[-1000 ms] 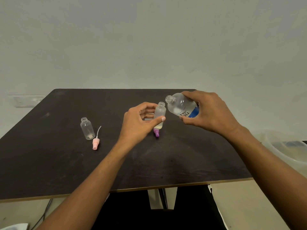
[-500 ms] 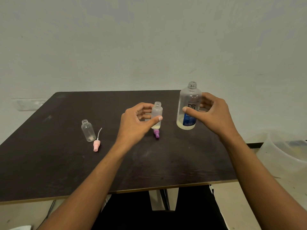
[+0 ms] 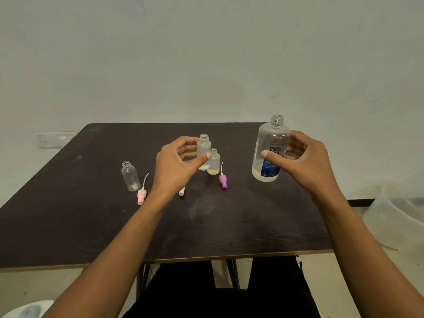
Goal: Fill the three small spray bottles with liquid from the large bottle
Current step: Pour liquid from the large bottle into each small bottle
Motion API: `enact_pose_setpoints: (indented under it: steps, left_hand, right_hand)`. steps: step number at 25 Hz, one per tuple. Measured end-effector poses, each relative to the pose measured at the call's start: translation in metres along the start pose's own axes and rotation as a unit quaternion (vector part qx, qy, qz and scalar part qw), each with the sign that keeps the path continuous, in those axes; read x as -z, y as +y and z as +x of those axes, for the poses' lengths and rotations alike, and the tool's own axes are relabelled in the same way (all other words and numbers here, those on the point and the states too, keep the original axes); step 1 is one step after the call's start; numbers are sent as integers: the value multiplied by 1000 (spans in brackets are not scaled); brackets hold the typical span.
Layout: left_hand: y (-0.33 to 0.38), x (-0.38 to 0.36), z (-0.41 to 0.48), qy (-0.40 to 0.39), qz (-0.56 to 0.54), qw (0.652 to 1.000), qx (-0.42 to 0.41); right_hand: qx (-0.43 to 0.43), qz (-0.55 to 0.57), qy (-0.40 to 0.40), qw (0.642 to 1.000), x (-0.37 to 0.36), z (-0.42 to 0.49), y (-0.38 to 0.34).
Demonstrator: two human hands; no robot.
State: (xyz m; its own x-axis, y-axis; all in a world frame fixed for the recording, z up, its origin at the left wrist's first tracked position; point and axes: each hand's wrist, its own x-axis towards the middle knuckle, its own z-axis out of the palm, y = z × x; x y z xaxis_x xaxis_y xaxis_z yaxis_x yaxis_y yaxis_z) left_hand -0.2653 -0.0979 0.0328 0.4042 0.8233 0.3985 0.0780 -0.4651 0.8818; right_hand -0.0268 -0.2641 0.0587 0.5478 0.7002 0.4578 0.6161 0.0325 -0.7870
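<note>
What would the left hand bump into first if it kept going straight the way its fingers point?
The left hand points rightward, pinching a small bottle. Going on, that bottle would likely strike the second small bottle right beside it; how much gap lies between them is unclear.

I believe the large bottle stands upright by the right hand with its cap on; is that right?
Not quite: the head view shows the large bottle upright by the right hand, but uncapped, its threaded neck open.
</note>
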Motion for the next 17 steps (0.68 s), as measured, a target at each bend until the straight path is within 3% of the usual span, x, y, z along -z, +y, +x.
enact_pose_setpoints:
  steps: [8,17]
  left_hand:
    - [-64,28,28,69,46,995,62]
    - [-107,25,56,46,59,989,127]
  right_hand:
    - [-1,-9,7,1000,-2,-9,4]
    - [-12,-13,-1,1000,-6,-14,4]
